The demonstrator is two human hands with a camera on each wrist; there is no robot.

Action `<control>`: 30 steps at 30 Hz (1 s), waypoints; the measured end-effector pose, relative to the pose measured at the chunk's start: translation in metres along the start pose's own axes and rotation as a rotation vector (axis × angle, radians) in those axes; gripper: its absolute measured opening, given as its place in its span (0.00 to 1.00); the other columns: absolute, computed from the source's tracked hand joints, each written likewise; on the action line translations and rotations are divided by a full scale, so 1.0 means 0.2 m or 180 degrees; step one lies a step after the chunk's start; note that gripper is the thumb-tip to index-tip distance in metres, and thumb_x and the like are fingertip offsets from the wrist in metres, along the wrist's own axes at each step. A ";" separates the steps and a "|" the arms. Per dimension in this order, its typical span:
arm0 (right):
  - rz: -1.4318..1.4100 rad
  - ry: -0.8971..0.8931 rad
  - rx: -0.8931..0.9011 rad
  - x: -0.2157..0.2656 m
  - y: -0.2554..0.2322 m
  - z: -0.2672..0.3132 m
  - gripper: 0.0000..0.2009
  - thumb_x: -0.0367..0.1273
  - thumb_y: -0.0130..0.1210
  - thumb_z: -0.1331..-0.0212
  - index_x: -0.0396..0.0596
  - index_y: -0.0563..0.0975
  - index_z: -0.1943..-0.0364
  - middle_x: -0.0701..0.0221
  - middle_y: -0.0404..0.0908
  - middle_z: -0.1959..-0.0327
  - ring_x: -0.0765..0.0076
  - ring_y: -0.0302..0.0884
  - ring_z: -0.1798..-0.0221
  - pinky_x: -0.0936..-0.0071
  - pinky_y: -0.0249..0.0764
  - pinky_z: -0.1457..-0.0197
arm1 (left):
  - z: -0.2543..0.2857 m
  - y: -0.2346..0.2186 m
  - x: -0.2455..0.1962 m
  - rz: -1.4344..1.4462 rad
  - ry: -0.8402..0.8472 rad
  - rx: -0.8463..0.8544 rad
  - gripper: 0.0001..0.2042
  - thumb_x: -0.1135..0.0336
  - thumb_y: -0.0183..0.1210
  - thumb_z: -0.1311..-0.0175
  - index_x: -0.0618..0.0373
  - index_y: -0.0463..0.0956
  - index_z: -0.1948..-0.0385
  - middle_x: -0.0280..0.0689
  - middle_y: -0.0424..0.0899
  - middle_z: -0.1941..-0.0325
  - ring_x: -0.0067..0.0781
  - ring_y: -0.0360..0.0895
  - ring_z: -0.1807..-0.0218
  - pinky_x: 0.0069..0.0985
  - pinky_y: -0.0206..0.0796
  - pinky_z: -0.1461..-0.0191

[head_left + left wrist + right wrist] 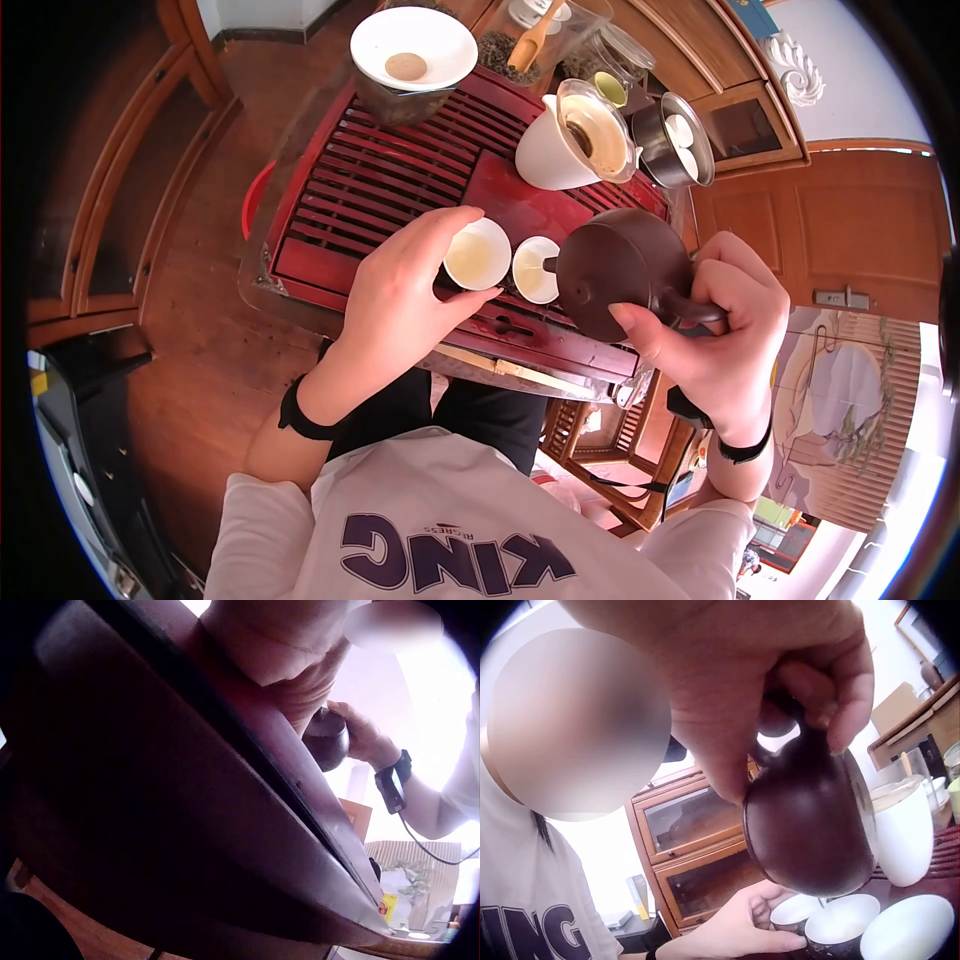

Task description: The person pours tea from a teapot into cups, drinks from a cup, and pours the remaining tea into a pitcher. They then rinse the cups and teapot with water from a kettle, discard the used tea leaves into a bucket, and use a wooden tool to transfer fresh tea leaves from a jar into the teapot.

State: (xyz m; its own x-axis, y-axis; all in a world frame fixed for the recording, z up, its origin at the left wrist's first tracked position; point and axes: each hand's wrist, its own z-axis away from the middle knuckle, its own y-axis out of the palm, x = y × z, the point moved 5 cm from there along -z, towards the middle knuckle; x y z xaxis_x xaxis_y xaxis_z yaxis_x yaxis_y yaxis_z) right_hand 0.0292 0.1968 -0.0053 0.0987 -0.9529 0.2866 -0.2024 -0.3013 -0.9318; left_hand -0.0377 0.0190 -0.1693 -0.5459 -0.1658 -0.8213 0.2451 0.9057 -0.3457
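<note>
My right hand (735,325) grips the handle of a dark brown teapot (625,265), its thumb against the body. The pot is tilted, its short spout over a small cup (537,270) with a white inside that holds pale yellow liquid. Below the pot, a thin pale streak shows in the right wrist view. My left hand (405,280) holds another small cup (477,254) of pale liquid between thumb and fingers, close beside the first. In the left wrist view the tray edge hides both cups, while the teapot (328,740) shows beyond the hand.
Both cups are at the near edge of a red slatted tea tray (345,180). Behind them stand a white pitcher (550,150) with a glass strainer and a metal pot (645,140). A large white-lined bowl (440,45) sits at the far left, near a wooden scoop (530,45).
</note>
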 end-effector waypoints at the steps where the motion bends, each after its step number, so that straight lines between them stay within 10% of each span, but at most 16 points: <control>1: -0.0030 0.0039 -0.0038 -0.02 0.00 0.01 0.30 0.39 0.80 0.64 0.43 0.62 0.88 0.74 0.59 0.81 0.78 0.53 0.78 0.74 0.44 0.76 | 0.00 0.00 0.00 -0.0003 -0.0013 0.0012 0.29 0.70 0.76 0.55 0.58 0.75 0.47 0.44 0.83 0.50 0.46 0.83 0.50 0.36 0.78 0.49; 30: 0.0593 0.0348 -0.0142 -0.13 -0.09 0.16 0.19 0.34 0.80 0.67 0.43 0.75 0.86 0.74 0.67 0.83 0.76 0.60 0.85 0.75 0.53 0.82 | 0.02 0.02 0.02 -0.0017 -0.0180 0.0123 0.31 0.77 0.75 0.54 0.59 0.74 0.44 0.42 0.82 0.45 0.37 0.82 0.44 0.31 0.75 0.41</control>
State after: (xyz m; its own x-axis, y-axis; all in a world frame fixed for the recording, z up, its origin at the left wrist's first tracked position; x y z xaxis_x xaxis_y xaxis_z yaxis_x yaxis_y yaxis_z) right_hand 0.0613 0.2288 -0.0037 -0.0503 -0.9895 0.1352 -0.2504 -0.1185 -0.9609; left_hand -0.0361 0.0204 -0.1747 -0.5014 -0.1931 -0.8434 0.2737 0.8893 -0.3664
